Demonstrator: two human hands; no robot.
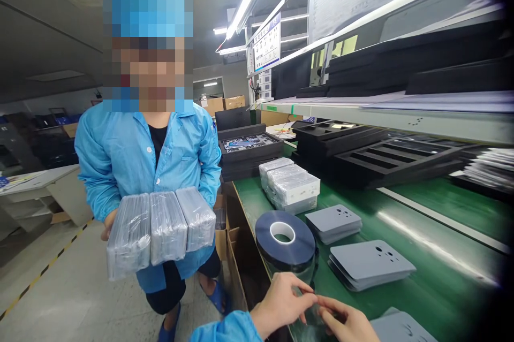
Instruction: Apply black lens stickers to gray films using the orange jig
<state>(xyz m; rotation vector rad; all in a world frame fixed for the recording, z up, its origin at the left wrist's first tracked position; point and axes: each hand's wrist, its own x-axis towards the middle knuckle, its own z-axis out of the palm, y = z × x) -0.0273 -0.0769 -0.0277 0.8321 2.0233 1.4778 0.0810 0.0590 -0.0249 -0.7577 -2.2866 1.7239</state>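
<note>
In the lower middle, my left hand (283,302) and my right hand (347,323) meet with fingertips pinched close together. Between them is the edge of a thin clear film (299,273), which hangs from a large dark blue roll (263,240) with a white core; the exact grip is partly hidden by my fingers. The roll lies flat at the edge of the green table, just beyond my left hand. Right of it lie stacks of grey phone-shaped sheets with round holes, a nearer stack (369,264) and a farther stack (333,221). Another grey stack (401,327) is beside my right hand.
A person in a blue smock (132,154) stands at left, carrying three plastic-wrapped bundles (168,229). Wrapped white blocks (291,187) stand behind the roll. Black foam trays (385,154) line the green table (433,208) under a shelf (401,117). An open carton (241,256) sits below the table edge.
</note>
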